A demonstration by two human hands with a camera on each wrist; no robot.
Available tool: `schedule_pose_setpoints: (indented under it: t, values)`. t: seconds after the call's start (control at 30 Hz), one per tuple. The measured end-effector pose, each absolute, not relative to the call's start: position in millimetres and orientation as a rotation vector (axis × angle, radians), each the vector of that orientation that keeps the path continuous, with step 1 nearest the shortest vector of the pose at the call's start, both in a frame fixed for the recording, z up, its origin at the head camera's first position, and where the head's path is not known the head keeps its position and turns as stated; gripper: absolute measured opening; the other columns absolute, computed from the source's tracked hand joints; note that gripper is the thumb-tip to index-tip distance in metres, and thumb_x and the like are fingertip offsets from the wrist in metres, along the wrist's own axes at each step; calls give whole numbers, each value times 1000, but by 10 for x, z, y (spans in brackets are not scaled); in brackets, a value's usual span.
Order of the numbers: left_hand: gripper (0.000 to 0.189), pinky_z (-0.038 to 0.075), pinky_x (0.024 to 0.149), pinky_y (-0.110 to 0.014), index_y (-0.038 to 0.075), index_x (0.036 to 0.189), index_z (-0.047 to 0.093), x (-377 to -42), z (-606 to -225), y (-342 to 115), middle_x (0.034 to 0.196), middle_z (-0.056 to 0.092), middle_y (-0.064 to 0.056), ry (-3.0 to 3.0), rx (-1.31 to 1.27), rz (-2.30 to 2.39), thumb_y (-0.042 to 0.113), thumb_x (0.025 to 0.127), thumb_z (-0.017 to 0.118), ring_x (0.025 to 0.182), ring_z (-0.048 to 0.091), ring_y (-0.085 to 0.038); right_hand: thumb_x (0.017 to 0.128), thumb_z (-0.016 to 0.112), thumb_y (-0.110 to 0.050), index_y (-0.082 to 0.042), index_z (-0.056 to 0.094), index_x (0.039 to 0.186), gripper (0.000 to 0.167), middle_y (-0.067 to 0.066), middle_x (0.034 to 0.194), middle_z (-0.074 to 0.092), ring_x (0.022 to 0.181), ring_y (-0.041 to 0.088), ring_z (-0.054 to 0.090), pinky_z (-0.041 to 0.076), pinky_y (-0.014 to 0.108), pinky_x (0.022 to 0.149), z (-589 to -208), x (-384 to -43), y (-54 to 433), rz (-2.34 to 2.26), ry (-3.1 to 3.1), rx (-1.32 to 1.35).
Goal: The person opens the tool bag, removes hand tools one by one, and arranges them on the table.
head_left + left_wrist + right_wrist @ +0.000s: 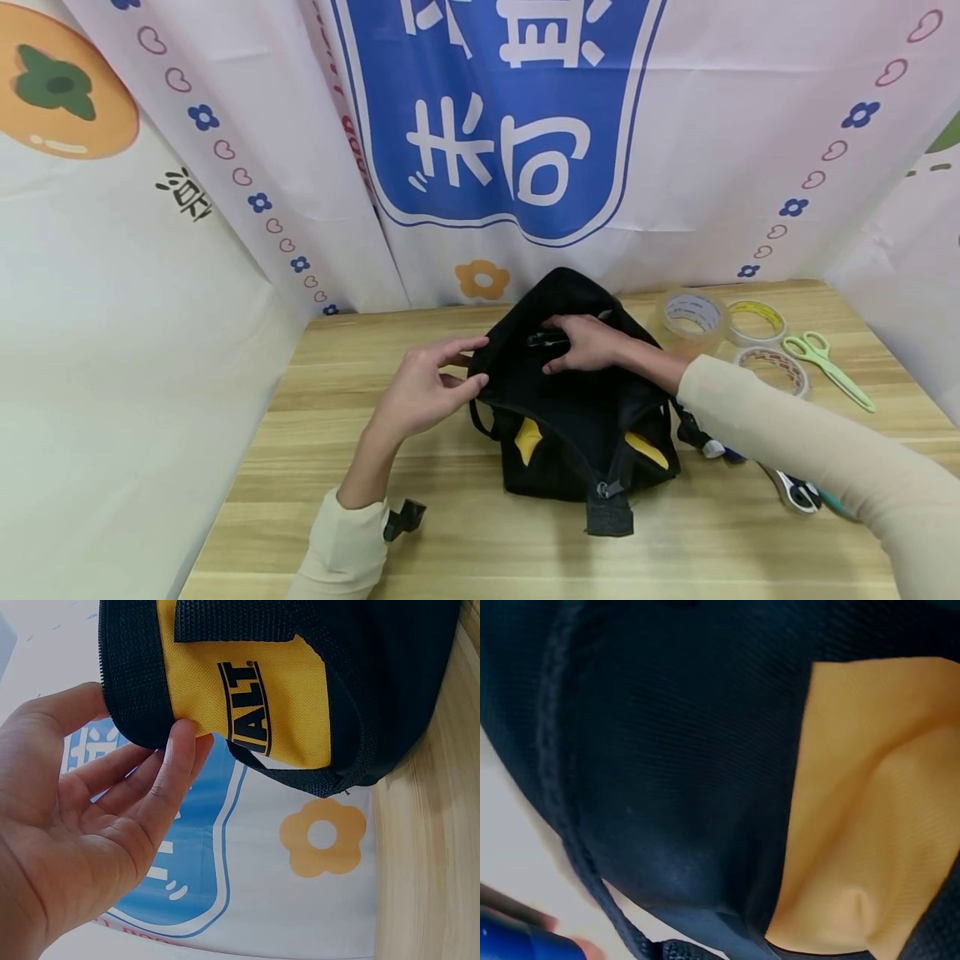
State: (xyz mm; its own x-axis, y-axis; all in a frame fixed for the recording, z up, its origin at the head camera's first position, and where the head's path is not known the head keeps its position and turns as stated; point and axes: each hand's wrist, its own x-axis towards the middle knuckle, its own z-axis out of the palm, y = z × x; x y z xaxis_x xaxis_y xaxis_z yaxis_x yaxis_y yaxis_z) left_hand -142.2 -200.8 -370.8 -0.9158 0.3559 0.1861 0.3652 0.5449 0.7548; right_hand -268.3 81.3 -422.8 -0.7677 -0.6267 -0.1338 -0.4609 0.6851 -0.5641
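Note:
A black tool bag (pixel 555 467) with yellow panels stands unzipped on the wooden table, its mouth gaping upward. My left hand (pixel 429 387) pinches the left rim of the bag. In the left wrist view, thumb and fingertips of the left hand (pixel 112 787) meet the zipper edge (pixel 135 675) beside a yellow panel (pixel 277 705). My right hand (pixel 588 342) reaches down inside the bag, thumb and index finger spread around a shiny black object (pixel 549 338); its other fingers are hidden, so I cannot tell whether it grips that object. Bag fabric (pixel 675 765) fills most of the right wrist view.
Right of the bag lie a thick clear tape roll (pixel 692 321), a yellow-lined tape roll (pixel 757 321), another tape roll (pixel 783 367) and light green scissors (pixel 828 368). White-and-black handles (pixel 798 493) show below the right sleeve (pixel 795 433). A printed cloth backdrop (pixel 675 167) rises behind the table.

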Motion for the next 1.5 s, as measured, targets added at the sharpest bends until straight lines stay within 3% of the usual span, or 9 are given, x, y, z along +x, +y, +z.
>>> schedule_pose_setpoints:
  t: [1.0, 1.23, 1.5]
  values:
    - [47, 67, 82, -26, 8, 144, 68, -1446, -3726, -2010, 143, 69, -16, -2761, -630, -1337, 10, 97, 77, 120, 74, -34, 91, 85, -20, -1, 52, 156, 75, 21, 159, 55, 148, 41, 51, 48, 56, 120, -4231, -2543, 769, -642, 2605, -826]
    - [47, 68, 82, -27, 7, 143, 69, -1440, -3726, -2013, 143, 70, -16, -2763, -633, -1332, 10, 97, 77, 119, 74, -33, 89, 87, -16, -5, 64, 145, 61, 16, 142, 68, 125, 34, 66, 56, 51, 107, -4300, -2594, 757, -705, 2651, -846]
    - [47, 68, 83, -29, 7, 143, 69, -1434, -3713, -2029, 142, 70, -17, -2761, -626, -1340, 10, 97, 77, 120, 74, -35, 88, 86, -12, -4, 69, 138, 54, 16, 138, 71, 129, 36, 65, 54, 52, 109, -4391, -2689, 718, -716, 2681, -877]
